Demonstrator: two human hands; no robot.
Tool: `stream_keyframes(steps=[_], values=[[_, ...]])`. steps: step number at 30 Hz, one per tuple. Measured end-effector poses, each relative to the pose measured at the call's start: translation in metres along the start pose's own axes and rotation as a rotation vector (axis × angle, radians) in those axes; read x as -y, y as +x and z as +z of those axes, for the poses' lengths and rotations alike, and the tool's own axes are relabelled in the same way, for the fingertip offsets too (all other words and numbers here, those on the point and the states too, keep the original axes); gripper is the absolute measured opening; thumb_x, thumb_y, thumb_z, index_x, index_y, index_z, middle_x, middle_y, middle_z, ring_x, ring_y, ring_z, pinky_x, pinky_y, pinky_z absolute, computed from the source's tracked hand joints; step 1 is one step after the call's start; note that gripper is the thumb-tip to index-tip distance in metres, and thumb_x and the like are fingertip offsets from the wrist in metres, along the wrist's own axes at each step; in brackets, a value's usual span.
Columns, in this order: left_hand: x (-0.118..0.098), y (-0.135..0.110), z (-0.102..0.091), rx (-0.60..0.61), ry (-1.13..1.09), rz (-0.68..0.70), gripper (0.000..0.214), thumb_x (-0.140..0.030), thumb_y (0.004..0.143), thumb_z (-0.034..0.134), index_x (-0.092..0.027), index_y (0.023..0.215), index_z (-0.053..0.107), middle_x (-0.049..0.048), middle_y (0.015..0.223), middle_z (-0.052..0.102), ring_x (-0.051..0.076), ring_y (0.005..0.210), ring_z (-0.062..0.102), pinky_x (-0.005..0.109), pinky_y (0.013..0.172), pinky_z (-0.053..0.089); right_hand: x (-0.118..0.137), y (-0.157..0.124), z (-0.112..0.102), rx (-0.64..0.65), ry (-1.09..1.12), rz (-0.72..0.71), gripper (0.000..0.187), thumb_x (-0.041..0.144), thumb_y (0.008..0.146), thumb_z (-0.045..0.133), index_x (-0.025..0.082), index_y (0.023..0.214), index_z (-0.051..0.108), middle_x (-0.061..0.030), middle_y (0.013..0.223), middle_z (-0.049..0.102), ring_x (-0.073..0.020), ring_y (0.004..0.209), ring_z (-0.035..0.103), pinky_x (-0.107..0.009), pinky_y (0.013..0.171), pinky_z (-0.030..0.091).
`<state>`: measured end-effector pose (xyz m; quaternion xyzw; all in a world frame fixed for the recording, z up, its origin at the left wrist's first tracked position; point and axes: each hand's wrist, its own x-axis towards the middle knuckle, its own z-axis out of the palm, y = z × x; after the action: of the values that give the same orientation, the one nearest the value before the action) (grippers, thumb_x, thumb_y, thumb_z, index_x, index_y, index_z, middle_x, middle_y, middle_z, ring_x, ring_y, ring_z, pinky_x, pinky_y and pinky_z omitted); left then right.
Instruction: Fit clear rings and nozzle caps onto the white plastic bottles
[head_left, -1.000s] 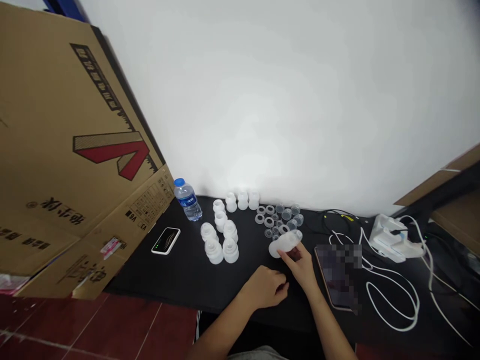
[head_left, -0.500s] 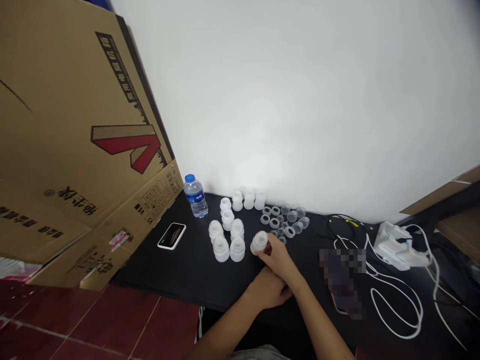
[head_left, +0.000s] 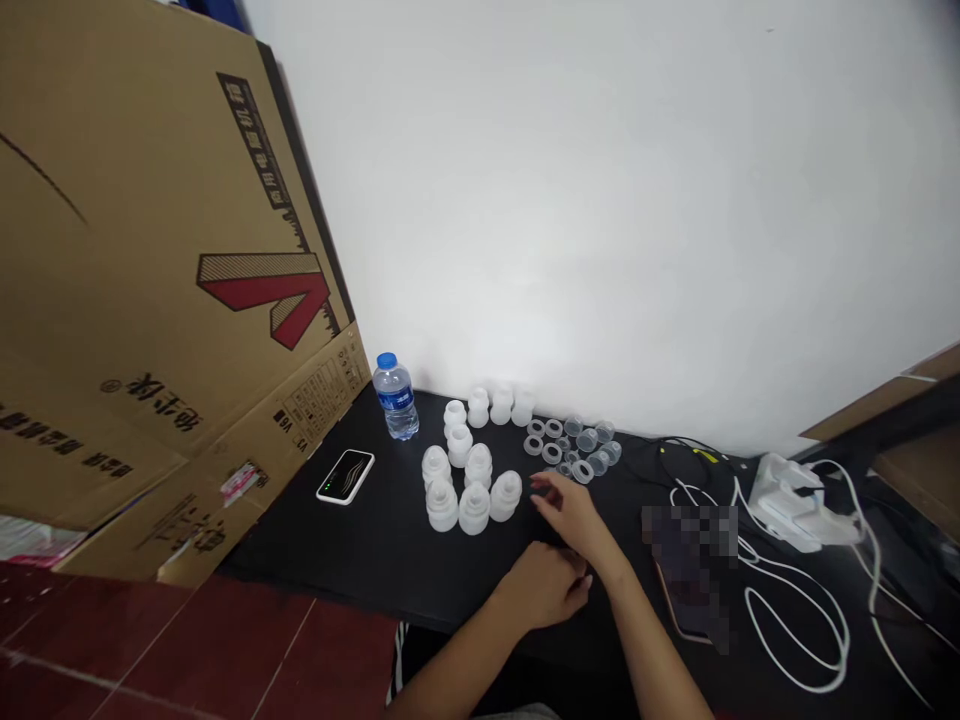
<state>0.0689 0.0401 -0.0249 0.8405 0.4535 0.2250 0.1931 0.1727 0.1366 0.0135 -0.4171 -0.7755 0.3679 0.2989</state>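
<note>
Just right of a white plastic fitting (head_left: 506, 496), my right hand (head_left: 568, 512) is open, thumb and fingers apart, with nothing between them. That fitting stands upright on the black table beside several similar stepped white fittings (head_left: 474, 508). My left hand (head_left: 546, 585) lies near the table's front edge, below my right wrist, its fingers curled in. What is inside its curl, if anything, is hidden. Beyond my right hand lie several translucent rings (head_left: 551, 453) and small clear domed caps (head_left: 587, 440).
White fittings (head_left: 502, 406) line the wall, left of the rings. A water bottle (head_left: 396, 397) and a white-framed device (head_left: 346, 476) are at left, beside a large cardboard box (head_left: 150, 300). At right are a phone (head_left: 679, 590), a white cable (head_left: 799, 680) and a white power strip (head_left: 795, 505).
My right hand has let go of the white fitting and drawn back to the right, its fingers opening. The fitting now stands at the right end of the front group. My left hand stays low.
</note>
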Motion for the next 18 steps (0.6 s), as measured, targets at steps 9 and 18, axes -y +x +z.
stream_keyframes(steps=[9,18], values=[[-0.004,0.000,-0.005,-0.113,0.064,0.004,0.020,-0.022,0.099,0.065,-0.021,0.079,0.063,0.0019,0.076,0.073,0.018,0.066,0.071,0.031,0.059,0.038,-0.039,0.009,-0.041,-0.432,-0.604,-0.062,0.024,0.028,0.107,0.056,0.020,0.106,0.079,-0.0131,0.098,0.069,-0.0309,0.094,0.064,-0.043,0.087,0.053],[-0.004,0.001,-0.010,-0.193,0.030,-0.057,0.024,-0.018,0.102,0.061,-0.022,0.078,0.060,0.0017,0.075,0.071,0.017,0.065,0.068,0.033,0.058,0.035,-0.020,0.034,-0.027,-0.397,-0.759,-0.051,0.017,0.021,0.103,0.064,0.020,0.104,0.080,-0.0132,0.100,0.069,-0.0317,0.097,0.060,-0.043,0.089,0.047]])
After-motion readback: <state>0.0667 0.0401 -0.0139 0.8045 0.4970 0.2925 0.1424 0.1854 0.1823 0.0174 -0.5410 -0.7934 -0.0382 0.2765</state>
